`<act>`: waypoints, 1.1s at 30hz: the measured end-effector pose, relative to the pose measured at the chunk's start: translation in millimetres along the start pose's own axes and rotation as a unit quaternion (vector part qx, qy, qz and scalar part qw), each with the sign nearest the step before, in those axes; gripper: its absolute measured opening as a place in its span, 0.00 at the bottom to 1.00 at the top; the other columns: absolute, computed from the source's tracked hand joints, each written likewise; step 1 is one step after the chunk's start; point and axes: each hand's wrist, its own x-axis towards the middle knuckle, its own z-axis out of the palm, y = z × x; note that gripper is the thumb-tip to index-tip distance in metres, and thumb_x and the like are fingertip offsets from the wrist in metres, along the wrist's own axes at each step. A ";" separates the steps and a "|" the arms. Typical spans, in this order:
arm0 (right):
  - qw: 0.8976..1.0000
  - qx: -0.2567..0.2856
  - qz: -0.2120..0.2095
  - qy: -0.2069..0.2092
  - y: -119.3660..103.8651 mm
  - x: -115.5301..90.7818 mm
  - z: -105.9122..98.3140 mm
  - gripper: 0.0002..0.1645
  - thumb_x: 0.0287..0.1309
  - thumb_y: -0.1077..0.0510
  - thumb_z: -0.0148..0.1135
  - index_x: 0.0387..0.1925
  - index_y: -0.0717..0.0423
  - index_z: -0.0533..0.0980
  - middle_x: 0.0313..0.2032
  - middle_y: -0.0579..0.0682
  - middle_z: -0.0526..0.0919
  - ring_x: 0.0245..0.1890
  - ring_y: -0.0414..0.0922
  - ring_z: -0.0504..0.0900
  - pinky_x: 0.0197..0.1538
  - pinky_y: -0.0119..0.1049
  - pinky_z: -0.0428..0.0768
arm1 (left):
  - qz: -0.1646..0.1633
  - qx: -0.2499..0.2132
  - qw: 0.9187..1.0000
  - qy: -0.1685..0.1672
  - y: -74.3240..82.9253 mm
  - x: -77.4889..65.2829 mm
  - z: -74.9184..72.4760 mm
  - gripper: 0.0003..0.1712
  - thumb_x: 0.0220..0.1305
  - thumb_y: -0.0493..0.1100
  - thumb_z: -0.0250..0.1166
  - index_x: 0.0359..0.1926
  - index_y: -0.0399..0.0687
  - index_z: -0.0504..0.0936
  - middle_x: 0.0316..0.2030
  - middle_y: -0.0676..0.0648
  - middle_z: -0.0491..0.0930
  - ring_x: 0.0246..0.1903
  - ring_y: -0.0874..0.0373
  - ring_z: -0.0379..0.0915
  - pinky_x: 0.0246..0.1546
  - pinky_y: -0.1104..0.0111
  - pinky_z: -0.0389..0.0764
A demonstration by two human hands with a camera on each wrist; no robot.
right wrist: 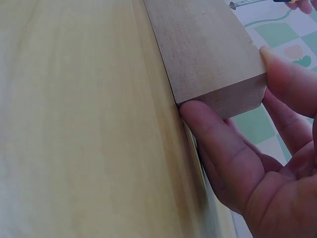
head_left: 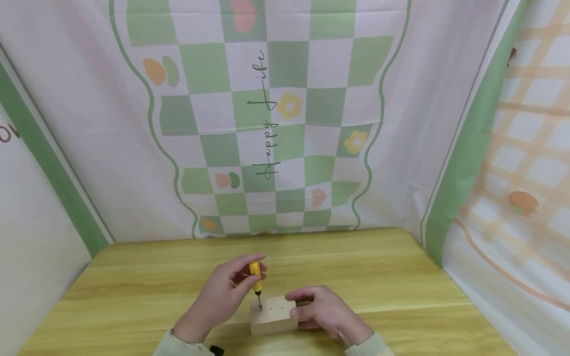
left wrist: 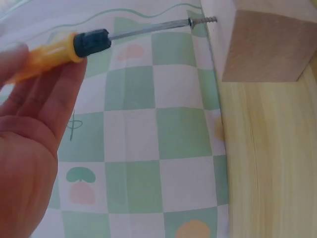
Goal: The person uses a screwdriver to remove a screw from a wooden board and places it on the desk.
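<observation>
My left hand [head_left: 218,294] holds a screwdriver [left wrist: 57,50] by its yellow handle, thumb on one side and fingers on the other. Its shaft points down at a screw [left wrist: 203,21], whose threaded end meets the top face of a pale wooden block [head_left: 275,324]. The screw stands near the block's left end, with most of its thread showing. Small dark holes dot the rest of that top face. At the block's right end, my right hand [head_left: 327,312] grips it between thumb and fingers, steadying it flat on the table.
The wood-grain table [head_left: 165,282] reaches back to a hanging cloth [head_left: 289,148] with green and white checks. Another cloth [head_left: 512,198] with an orange grid hangs along the right side. A small black object [head_left: 216,350] shows by the left cuff.
</observation>
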 end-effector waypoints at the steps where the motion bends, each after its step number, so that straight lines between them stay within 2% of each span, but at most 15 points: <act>1: 1.000 0.000 0.001 0.000 -0.1 0.2 0.2 0.23 0.56 0.68 0.71 0.55 0.66 0.79 0.50 0.57 0.80 0.43 0.53 0.83 0.44 0.50 0.85 | 0.002 0.000 1.000 0.003 -0.3 0.0 0.4 0.26 0.68 0.31 0.62 0.65 0.51 0.77 0.47 0.47 0.82 0.43 0.51 0.83 0.43 0.65 0.84; 6: 1.000 -0.001 0.001 0.001 0.4 1.3 0.6 0.23 0.56 0.67 0.71 0.55 0.66 0.79 0.50 0.57 0.80 0.42 0.53 0.83 0.44 0.51 0.85 | 0.020 0.013 1.000 0.005 -2.0 -0.7 2.2 0.28 0.65 0.27 0.64 0.63 0.53 0.79 0.46 0.52 0.82 0.43 0.54 0.82 0.41 0.65 0.85; 10: 1.000 0.000 0.001 0.003 0.9 1.9 0.7 0.23 0.55 0.68 0.71 0.54 0.66 0.79 0.50 0.57 0.80 0.42 0.53 0.83 0.44 0.50 0.85 | 0.005 0.014 1.000 -0.002 -1.3 -0.3 3.5 0.29 0.64 0.26 0.63 0.62 0.55 0.79 0.47 0.53 0.81 0.44 0.55 0.81 0.42 0.66 0.84; 15: 1.000 -0.002 0.000 0.003 1.2 2.0 0.5 0.23 0.55 0.68 0.71 0.54 0.65 0.79 0.52 0.57 0.80 0.43 0.52 0.83 0.44 0.50 0.85 | -0.013 -0.017 1.000 0.012 -2.2 -1.2 6.4 0.33 0.64 0.24 0.62 0.66 0.54 0.77 0.45 0.49 0.80 0.43 0.51 0.82 0.43 0.65 0.84; 18: 1.000 -0.002 -0.002 0.002 1.1 1.7 1.0 0.24 0.54 0.68 0.72 0.54 0.65 0.79 0.52 0.57 0.79 0.43 0.53 0.83 0.44 0.51 0.85 | -0.017 -0.024 0.999 0.028 -3.0 -2.1 8.8 0.35 0.63 0.24 0.63 0.68 0.54 0.75 0.43 0.48 0.80 0.42 0.51 0.83 0.43 0.65 0.84; 21: 1.000 -0.002 -0.003 0.001 0.9 1.2 1.1 0.24 0.54 0.68 0.72 0.55 0.65 0.79 0.51 0.57 0.79 0.42 0.53 0.83 0.44 0.51 0.85 | -0.013 -0.015 0.999 0.047 -2.1 -2.6 12.4 0.34 0.61 0.24 0.63 0.66 0.53 0.77 0.41 0.48 0.80 0.40 0.54 0.83 0.41 0.65 0.85; 26: 1.000 -0.004 -0.002 0.002 0.0 0.9 1.8 0.24 0.55 0.68 0.72 0.55 0.65 0.79 0.50 0.57 0.80 0.42 0.52 0.83 0.44 0.50 0.85 | -0.013 0.016 0.996 0.089 2.7 -2.4 18.4 0.28 0.60 0.22 0.64 0.57 0.52 0.81 0.39 0.51 0.82 0.38 0.55 0.83 0.39 0.67 0.85; 33: 1.000 -0.003 0.000 0.005 -0.4 1.4 1.5 0.24 0.55 0.68 0.72 0.55 0.65 0.79 0.50 0.57 0.81 0.43 0.53 0.83 0.44 0.50 0.85 | -0.030 0.071 0.988 0.136 8.7 0.3 25.2 0.24 0.59 0.26 0.67 0.53 0.51 0.85 0.35 0.57 0.82 0.36 0.58 0.82 0.38 0.71 0.84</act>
